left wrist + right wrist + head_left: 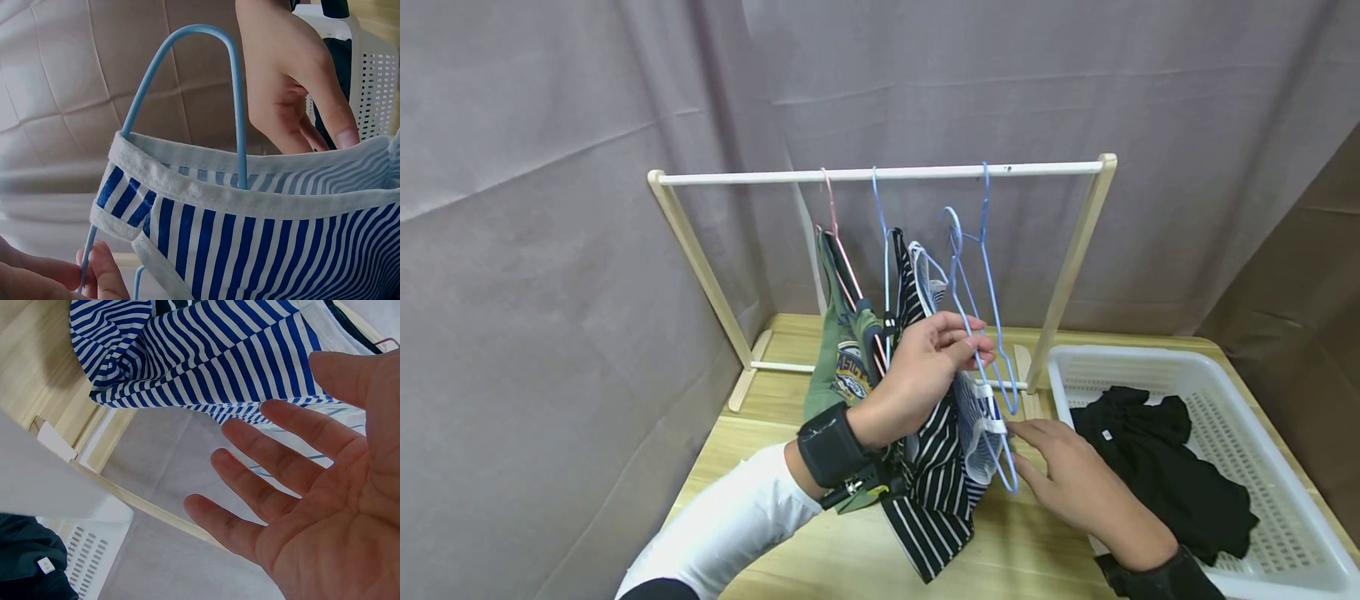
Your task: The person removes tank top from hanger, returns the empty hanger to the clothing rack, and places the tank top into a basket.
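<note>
A blue clothes hanger [201,30] is pinched between the thumb and fingers of my left hand [921,371], below the rack's bar. On that hanger a blue-and-white striped top [206,240] is partly hung, one strap around the hanger's wire and the hanger's end poking out past the white neckline. My right hand [1078,479] is beside the top's edge, its fingers spread and straight in the right wrist view, the thumb apart from them. Behind my left wrist, a black-and-white striped garment [938,467] hangs down, partly covered by my forearm.
A wooden rack with a white bar [745,178] stands on the table [805,554]. From it hang a green garment [831,367] on a pink hanger and an unused blue hanger [992,283]. At right, a white basket [1285,450] contains black clothing [1172,475].
</note>
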`<state>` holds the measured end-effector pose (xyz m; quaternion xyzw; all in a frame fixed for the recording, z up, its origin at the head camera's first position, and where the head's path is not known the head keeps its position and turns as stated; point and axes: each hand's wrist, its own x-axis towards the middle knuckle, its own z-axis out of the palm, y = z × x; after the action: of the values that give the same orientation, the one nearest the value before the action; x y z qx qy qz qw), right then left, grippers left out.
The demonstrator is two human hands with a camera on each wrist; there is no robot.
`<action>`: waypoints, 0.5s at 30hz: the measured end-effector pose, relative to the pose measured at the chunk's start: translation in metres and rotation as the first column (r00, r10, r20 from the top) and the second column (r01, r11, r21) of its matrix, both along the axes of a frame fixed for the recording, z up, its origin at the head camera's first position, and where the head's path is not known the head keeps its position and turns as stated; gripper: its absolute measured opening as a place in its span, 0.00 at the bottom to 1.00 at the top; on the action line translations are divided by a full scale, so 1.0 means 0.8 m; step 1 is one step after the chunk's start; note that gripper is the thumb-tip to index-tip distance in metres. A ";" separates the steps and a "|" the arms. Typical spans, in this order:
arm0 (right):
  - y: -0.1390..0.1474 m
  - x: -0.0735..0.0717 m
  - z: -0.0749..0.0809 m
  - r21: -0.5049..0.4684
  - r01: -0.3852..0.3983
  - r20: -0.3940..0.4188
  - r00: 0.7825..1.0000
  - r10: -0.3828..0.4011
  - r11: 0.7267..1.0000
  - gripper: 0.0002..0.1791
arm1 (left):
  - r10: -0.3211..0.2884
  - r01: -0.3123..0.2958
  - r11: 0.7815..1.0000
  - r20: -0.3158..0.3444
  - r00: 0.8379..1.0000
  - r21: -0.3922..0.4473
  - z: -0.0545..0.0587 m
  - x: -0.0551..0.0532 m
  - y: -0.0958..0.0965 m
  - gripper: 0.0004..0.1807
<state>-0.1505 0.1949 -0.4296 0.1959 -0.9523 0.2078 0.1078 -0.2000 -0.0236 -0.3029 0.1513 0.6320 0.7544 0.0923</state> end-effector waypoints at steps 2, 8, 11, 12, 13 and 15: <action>-0.001 0.000 0.000 0.000 -0.005 0.002 1.000 0.005 1.000 0.23 | 0.006 -0.006 1.000 -0.001 1.000 0.006 -0.001 0.000 -0.001 0.13; -0.003 0.003 0.003 -0.001 -0.014 0.000 1.000 0.014 1.000 0.22 | 0.016 -0.016 1.000 -0.006 1.000 0.004 -0.004 0.000 -0.004 0.14; -0.002 0.005 0.007 -0.010 -0.006 -0.022 1.000 0.006 1.000 0.22 | 0.013 -0.012 1.000 -0.006 1.000 0.008 -0.005 0.000 -0.004 0.14; -0.002 0.006 0.008 -0.017 0.000 -0.030 1.000 0.000 1.000 0.21 | 0.013 -0.013 1.000 -0.006 1.000 0.009 -0.005 0.000 -0.003 0.14; -0.002 0.008 0.010 -0.029 0.008 -0.041 0.999 -0.009 1.000 0.21 | 0.016 -0.016 1.000 -0.004 1.000 0.010 -0.006 0.000 -0.003 0.14; -0.003 0.011 0.012 -0.060 0.027 -0.067 0.997 -0.031 0.998 0.20 | 0.022 -0.022 1.000 -0.002 1.000 0.009 -0.008 0.000 -0.002 0.13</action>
<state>-0.1414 0.1923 -0.4199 0.1855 -0.9443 0.2274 0.1488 -0.2004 -0.0252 -0.3096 0.1455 0.6303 0.7581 0.0823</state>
